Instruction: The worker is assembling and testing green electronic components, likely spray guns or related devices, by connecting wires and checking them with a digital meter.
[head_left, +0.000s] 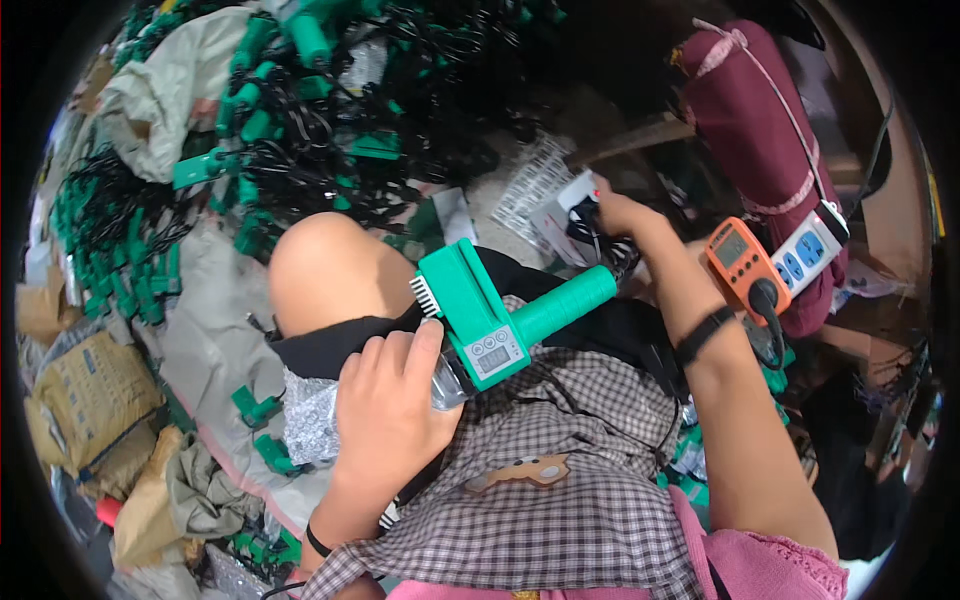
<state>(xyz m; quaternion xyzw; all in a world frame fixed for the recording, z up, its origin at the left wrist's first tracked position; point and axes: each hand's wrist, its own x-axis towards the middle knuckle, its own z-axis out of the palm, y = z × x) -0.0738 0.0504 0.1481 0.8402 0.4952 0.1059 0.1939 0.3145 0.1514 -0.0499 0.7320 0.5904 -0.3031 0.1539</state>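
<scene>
Across my lap lies a green handheld electric tool with a row of white comb-like teeth, a small display and buttons, and a ribbed handle. My left hand is closed around its clear and black end. From the handle's end a bundled black cord runs toward my right hand, which is reached out ahead on the right. The right fingers are partly hidden, but they appear closed at the cord, with a small red spot by the fingertips. Beside them is a white card-like piece.
An orange meter with a black plug in it sits by a white power strip at the right, against a maroon roll. Many similar green tools with black cords are heaped at the far left. Brown sacks lie left.
</scene>
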